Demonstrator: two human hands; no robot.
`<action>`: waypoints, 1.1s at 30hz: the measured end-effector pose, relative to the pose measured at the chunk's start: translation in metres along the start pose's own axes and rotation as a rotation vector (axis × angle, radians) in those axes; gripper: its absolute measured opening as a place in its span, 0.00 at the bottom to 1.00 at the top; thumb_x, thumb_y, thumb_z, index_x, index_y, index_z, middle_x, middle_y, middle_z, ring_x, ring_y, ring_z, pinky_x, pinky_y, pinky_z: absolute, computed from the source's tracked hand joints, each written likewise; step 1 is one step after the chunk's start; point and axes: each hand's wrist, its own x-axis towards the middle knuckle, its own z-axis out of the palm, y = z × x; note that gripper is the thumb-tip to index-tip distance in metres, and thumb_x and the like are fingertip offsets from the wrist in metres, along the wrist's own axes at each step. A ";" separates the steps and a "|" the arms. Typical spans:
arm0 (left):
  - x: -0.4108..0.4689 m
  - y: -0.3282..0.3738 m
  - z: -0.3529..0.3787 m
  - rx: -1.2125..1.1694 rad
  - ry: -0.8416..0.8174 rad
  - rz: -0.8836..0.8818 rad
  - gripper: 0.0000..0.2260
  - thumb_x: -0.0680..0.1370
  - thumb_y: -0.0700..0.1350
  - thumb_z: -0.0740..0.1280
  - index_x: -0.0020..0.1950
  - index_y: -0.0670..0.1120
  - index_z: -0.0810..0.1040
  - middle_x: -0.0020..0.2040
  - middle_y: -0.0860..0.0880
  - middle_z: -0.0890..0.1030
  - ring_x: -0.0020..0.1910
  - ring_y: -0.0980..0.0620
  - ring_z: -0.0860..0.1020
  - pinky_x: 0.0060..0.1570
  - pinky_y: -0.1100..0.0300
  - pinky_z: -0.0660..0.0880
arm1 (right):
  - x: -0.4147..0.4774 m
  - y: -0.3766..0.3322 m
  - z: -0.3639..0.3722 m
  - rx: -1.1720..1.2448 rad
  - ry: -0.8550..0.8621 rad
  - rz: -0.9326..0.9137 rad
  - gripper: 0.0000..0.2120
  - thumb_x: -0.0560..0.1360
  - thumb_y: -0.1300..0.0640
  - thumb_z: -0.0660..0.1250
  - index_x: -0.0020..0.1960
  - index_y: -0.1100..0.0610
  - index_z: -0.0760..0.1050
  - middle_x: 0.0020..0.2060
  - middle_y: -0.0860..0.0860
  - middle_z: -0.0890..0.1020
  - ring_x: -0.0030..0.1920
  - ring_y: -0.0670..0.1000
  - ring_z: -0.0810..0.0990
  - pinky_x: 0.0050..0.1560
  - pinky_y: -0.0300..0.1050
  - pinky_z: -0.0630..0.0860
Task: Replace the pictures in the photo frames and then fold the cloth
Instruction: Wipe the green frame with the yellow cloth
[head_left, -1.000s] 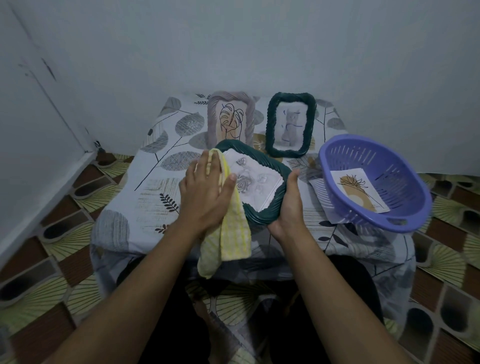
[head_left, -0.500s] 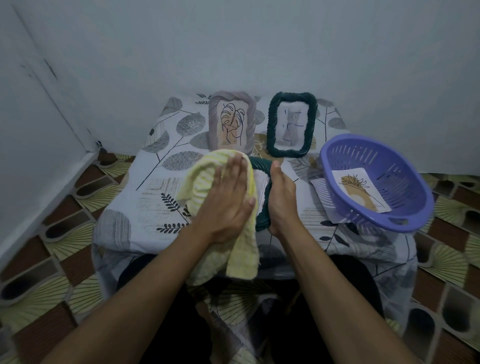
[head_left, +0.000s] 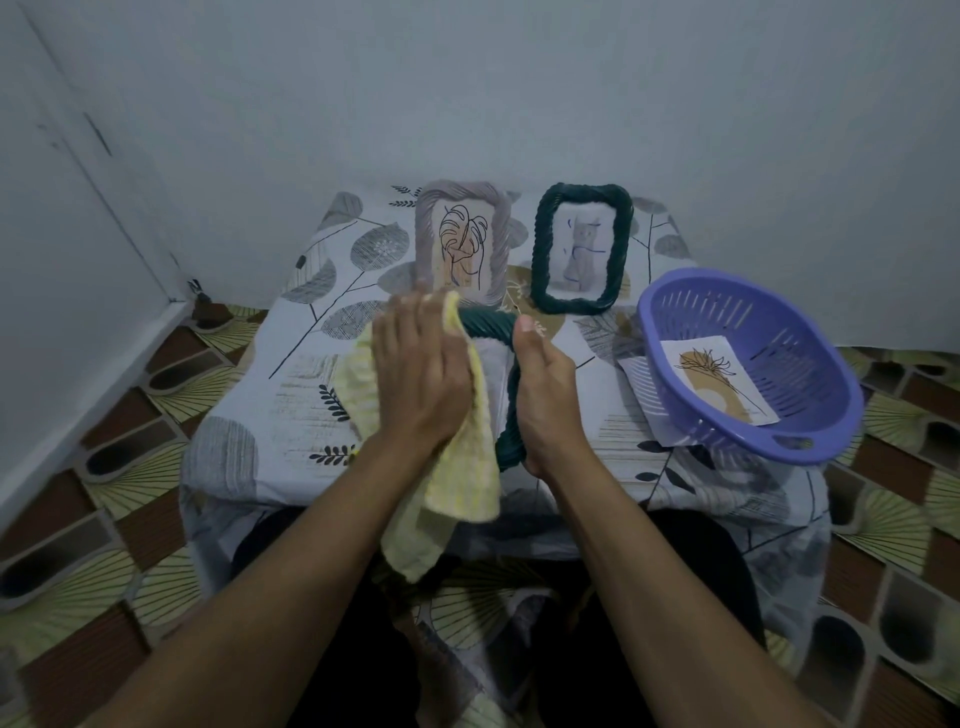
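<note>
Your left hand (head_left: 415, 379) lies flat, fingers spread, pressing the yellow cloth (head_left: 462, 467) onto the dark green frame (head_left: 506, 415), hiding most of its picture. Your right hand (head_left: 545, 395) clamps that frame's right edge, tilted up off the counter (head_left: 291, 415). At 2 o'clock, the purple basket (head_left: 810, 395) holds a print (head_left: 722, 379). Farther, at 12 o'clock, a grey frame (head_left: 498, 228) and a second green frame (head_left: 540, 249) stand upright; the latter's picture is faint.
</note>
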 end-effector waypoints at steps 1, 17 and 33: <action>-0.005 0.001 0.001 0.005 -0.029 0.102 0.23 0.82 0.49 0.47 0.74 0.43 0.67 0.75 0.44 0.67 0.77 0.43 0.60 0.77 0.42 0.50 | 0.000 0.001 0.002 -0.008 -0.007 -0.003 0.27 0.79 0.39 0.61 0.50 0.64 0.80 0.44 0.59 0.83 0.46 0.56 0.82 0.51 0.57 0.78; 0.012 0.000 0.005 -0.098 -0.043 -0.099 0.29 0.81 0.56 0.42 0.74 0.45 0.68 0.75 0.43 0.68 0.77 0.42 0.59 0.76 0.45 0.53 | 0.002 0.001 0.014 -0.010 0.011 -0.022 0.18 0.84 0.49 0.59 0.40 0.55 0.79 0.30 0.47 0.79 0.34 0.45 0.77 0.39 0.40 0.74; 0.010 -0.002 0.016 -0.076 -0.333 -0.389 0.30 0.84 0.60 0.43 0.81 0.47 0.40 0.82 0.44 0.41 0.80 0.43 0.39 0.77 0.41 0.42 | 0.003 -0.006 0.001 0.104 0.192 0.002 0.21 0.75 0.36 0.63 0.44 0.56 0.73 0.37 0.54 0.75 0.40 0.52 0.74 0.46 0.50 0.73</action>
